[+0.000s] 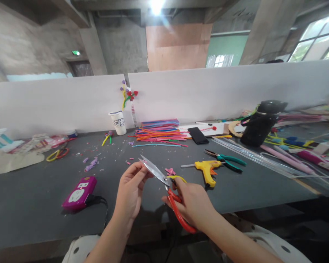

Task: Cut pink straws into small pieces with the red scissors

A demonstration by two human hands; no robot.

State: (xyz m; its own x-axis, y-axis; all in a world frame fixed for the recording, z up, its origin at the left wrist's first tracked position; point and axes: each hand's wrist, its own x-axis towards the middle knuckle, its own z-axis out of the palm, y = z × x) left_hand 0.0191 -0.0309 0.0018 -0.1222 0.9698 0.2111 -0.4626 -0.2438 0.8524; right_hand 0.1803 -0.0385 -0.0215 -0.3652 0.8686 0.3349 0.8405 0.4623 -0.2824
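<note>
In my right hand [193, 204] is a pair of scissors [155, 171] with a red and a yellow handle. Their blades point up and to the left, slightly parted at the tips. My left hand [131, 186] is closed in a pinch close beside the blade tips; what the fingers hold is too small and hidden to make out. On the table just behind the scissors lies a small pink piece [170, 171] shaped like a flower or bow. Tiny pink bits [129, 160] are scattered beyond my left fingers.
A yellow glue gun [207, 170] and green-handled pliers [229, 160] lie to the right. Farther back are a pile of pipe cleaners [159, 134], a phone [197, 135], a paper cup [118, 123] and a black thermos jug [260, 124]. At left are a magenta device [80, 193] and other scissors [57, 154].
</note>
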